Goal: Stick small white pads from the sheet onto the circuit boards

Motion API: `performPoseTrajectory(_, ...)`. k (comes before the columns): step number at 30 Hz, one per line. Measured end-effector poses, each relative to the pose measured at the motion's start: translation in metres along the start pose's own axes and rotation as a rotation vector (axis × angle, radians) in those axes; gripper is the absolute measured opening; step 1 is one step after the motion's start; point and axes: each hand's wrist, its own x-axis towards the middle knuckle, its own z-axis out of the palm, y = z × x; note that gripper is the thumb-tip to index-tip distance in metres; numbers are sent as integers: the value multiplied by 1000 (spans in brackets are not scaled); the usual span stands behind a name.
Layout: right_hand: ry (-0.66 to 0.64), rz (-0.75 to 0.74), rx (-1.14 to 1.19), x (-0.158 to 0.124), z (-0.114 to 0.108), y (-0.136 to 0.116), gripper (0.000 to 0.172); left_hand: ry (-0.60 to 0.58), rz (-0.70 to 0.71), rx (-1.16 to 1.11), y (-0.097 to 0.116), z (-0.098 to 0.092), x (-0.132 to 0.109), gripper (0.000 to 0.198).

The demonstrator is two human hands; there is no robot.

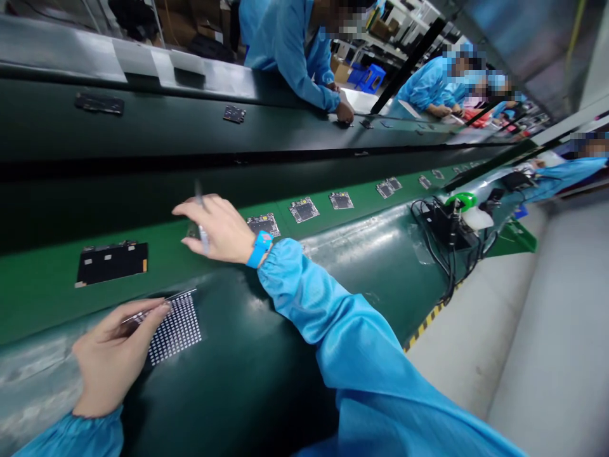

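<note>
My left hand (117,352), at the lower left, pinches the upper edge of a dark sheet (177,327) covered in rows of small white dots. My right hand (216,228) reaches over the green belt (178,251), its fingers curled around a slim tool (203,238) that is blurred. What lies under those fingertips is too small to tell. A black rectangular panel with a circuit board (113,264) rests on the belt left of my right hand. Another circuit board (264,225) lies partly behind my right wrist, which wears a blue band.
More boards (303,209) are spaced along the belt toward the right. Cables and a black box (445,228) sit on the near ledge at the right. Across the line, a person in blue (290,57) leans over the far belt, with other people farther back.
</note>
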Motion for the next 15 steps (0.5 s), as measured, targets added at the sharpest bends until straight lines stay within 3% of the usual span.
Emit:
performPoseTrajectory(5,-157,-131,16,35,61,-14,58,-1,-20,2,-2,0,0,25)
performPoseTrajectory(9,-221,-219,69,44,102,-14,56,1,-26,51,-6,-2,-1,28)
performPoseTrajectory(12,-213,-231,56,42,104,-13,50,-7,-37,43,-7,-3,-2,29)
performPoseTrajectory(15,-219,-193,162,42,88,-12,44,-11,-61,31,-6,-3,-2,29)
